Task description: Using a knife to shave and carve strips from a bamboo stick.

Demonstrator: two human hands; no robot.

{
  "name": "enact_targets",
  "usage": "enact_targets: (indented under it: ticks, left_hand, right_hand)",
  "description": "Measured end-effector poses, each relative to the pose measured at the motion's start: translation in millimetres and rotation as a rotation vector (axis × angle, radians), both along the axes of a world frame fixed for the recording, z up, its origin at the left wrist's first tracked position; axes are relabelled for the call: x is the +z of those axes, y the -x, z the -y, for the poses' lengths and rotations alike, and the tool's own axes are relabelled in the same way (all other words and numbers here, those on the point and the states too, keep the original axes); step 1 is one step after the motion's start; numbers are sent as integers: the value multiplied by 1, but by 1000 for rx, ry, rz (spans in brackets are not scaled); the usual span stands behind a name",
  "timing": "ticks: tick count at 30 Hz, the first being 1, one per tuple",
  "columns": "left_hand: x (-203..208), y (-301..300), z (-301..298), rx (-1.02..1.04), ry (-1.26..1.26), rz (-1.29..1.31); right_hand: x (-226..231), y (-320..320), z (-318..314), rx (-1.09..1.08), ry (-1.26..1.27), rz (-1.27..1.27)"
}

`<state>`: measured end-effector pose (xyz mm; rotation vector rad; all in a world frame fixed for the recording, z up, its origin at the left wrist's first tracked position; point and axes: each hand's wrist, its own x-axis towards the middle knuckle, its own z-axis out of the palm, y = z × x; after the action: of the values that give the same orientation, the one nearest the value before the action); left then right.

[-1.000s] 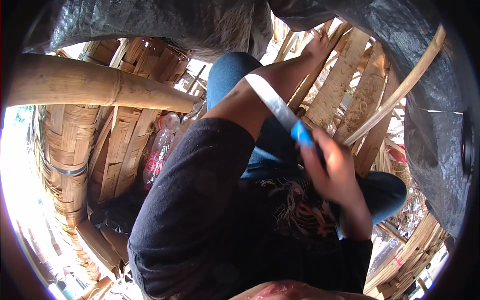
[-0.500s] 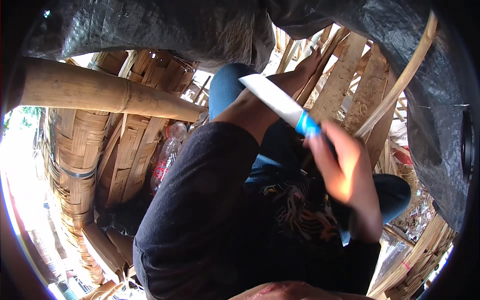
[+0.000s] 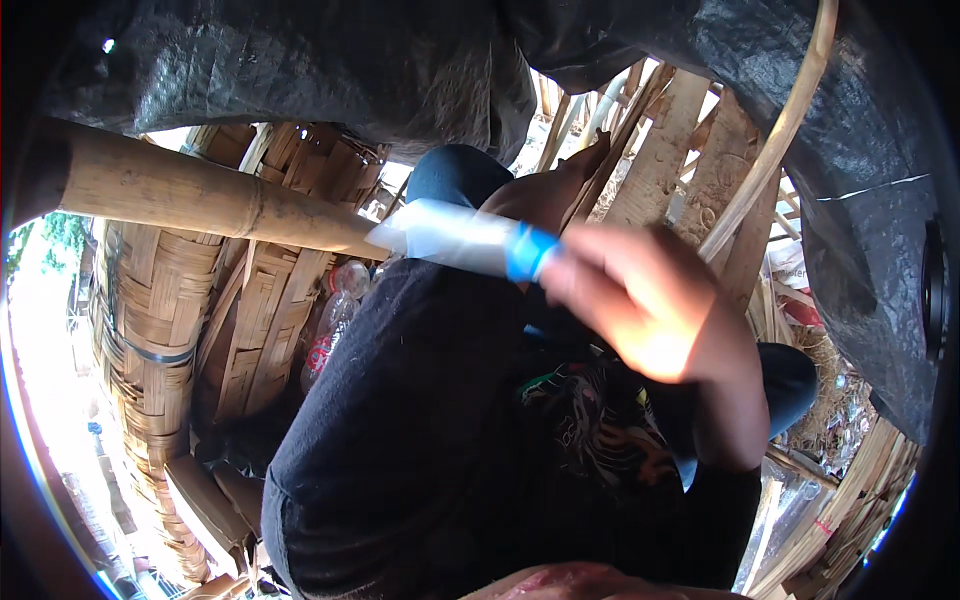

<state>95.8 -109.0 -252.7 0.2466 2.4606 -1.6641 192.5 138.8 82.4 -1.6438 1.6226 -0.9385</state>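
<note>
My right hand (image 3: 640, 300) is closed around the handle of a knife (image 3: 450, 235). The knife has a broad silvery blade and a bright blue collar next to my fingers. Blurred by motion, the blade points left across my left arm, near the end of a thick bamboo pole (image 3: 200, 190); I cannot tell whether it touches either. My left arm, in a dark sleeve, reaches forward past a blue-trousered knee (image 3: 455, 172). At its far end my left hand (image 3: 585, 160) lies beside a long brown strip (image 3: 628, 140); its fingers are too small and shaded to read.
Black plastic sheeting (image 3: 300, 70) hangs across the top and right. Woven bamboo panels (image 3: 160, 330) stand at left, with a clear plastic bottle (image 3: 345, 285) beside them. Flat boards (image 3: 660, 150) and a thin curved pole (image 3: 780, 140) lie at upper right; split strips (image 3: 850, 510) lie at lower right.
My right hand has swung the knife leftward, and its blade has turned from steeply slanted to nearly level. The view has shifted slightly. My left hand stays beside the brown strip.
</note>
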Motion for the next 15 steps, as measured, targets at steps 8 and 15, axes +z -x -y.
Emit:
enact_targets:
  ticks: [8,15]
  left_hand:
    - [-2,7,-1,39,-37,-22]
    - [-9,7,4,66,-53,-37]
  right_hand:
    - [36,10,9,295,-176,63]
    - [28,13,-5,234,-158,373]
